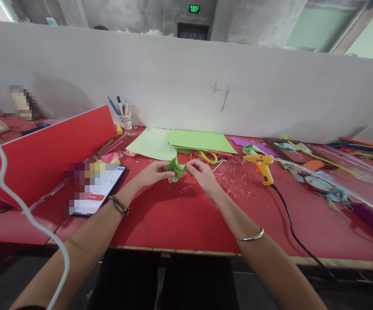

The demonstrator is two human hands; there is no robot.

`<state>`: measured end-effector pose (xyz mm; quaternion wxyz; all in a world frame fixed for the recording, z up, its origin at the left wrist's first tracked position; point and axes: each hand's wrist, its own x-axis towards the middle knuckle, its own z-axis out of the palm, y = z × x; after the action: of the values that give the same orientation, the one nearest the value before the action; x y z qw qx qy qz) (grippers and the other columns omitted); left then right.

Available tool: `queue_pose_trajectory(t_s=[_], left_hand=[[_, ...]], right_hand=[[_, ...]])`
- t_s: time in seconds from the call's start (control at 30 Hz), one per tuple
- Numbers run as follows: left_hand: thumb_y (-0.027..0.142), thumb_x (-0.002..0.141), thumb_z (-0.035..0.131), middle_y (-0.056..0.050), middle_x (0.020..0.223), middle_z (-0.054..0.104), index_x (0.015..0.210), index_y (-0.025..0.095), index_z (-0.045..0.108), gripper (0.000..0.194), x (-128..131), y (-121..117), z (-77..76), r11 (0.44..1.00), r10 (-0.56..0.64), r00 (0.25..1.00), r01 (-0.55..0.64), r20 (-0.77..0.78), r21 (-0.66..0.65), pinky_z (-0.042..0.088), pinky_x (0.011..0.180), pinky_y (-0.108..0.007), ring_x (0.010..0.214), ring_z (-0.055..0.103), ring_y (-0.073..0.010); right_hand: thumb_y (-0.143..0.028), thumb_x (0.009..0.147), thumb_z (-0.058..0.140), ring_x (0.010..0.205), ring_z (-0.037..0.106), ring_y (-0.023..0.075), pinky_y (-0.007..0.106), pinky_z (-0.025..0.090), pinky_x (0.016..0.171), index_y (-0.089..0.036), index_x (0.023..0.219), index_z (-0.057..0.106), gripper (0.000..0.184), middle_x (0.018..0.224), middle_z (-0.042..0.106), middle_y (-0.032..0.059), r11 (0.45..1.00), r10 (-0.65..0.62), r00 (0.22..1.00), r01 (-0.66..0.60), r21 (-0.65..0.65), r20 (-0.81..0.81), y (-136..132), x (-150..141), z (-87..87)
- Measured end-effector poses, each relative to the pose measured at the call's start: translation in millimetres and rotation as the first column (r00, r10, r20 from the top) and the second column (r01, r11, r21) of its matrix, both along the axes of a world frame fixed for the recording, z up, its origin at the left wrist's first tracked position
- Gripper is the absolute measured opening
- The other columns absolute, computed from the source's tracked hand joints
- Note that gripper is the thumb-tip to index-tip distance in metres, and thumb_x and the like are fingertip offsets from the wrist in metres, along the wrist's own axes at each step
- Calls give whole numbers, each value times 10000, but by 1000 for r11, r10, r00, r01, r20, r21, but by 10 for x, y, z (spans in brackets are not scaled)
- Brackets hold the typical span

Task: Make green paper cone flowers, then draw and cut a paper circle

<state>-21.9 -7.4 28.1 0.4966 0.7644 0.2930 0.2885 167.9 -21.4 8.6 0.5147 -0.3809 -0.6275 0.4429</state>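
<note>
Between my hands, just above the red tabletop, is a small green folded-paper piece [176, 167] with layered, curling strips. My left hand [156, 173] grips it from the left, thumb in front at its lower edge. From the right, my right hand [201, 172] pinches its edge between thumb and fingertips. Behind the hands lie light green paper sheets [202, 141] and scissors with yellow-orange handles [208, 156]. A yellow hot glue gun [260, 167] with a lit orange light stands to the right, its black cord running off the front edge.
A phone [100, 193] lies by my left forearm, beside an upright red board [53, 150]. A pen cup [125, 119] stands against the white partition [173, 77]. A white cable [28, 211] crosses at left. Paper scraps and colored craft strips [363, 148] lie at right.
</note>
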Motion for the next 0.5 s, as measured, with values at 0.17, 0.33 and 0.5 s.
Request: queue_pose_trajectory(t_s=[0.17, 0.33, 0.5], left_hand=[[285, 730, 572, -61, 869, 639, 1000, 142, 586, 306, 12, -13, -37, 991, -82, 997, 82, 13, -105, 470, 640, -276, 623, 563, -96], [283, 724, 586, -78, 876, 658, 1001, 143, 576, 311, 28, -40, -54, 978, -136, 991, 134, -2, -159, 476, 655, -291, 598, 585, -100], [293, 747, 561, -96, 899, 659, 991, 137, 581, 290, 28, -36, -64, 979, -174, 983, 168, -50, -116, 471, 680, -287, 654, 594, -112]], right_hand=[[-389, 709, 542, 585, 448, 87, 222, 376, 576, -180, 725, 525, 210, 639, 505, -30, 998, -17, 999, 15, -64, -29, 12, -9, -31], [-398, 696, 548, 606, 469, 89, 219, 396, 588, -181, 716, 521, 220, 658, 505, -29, 996, 0, 999, -5, -92, -53, 5, -22, -28], [-403, 682, 555, 592, 464, 79, 211, 392, 580, -176, 710, 517, 232, 652, 491, -36, 992, 23, 997, -32, -124, -75, 26, -15, -43]])
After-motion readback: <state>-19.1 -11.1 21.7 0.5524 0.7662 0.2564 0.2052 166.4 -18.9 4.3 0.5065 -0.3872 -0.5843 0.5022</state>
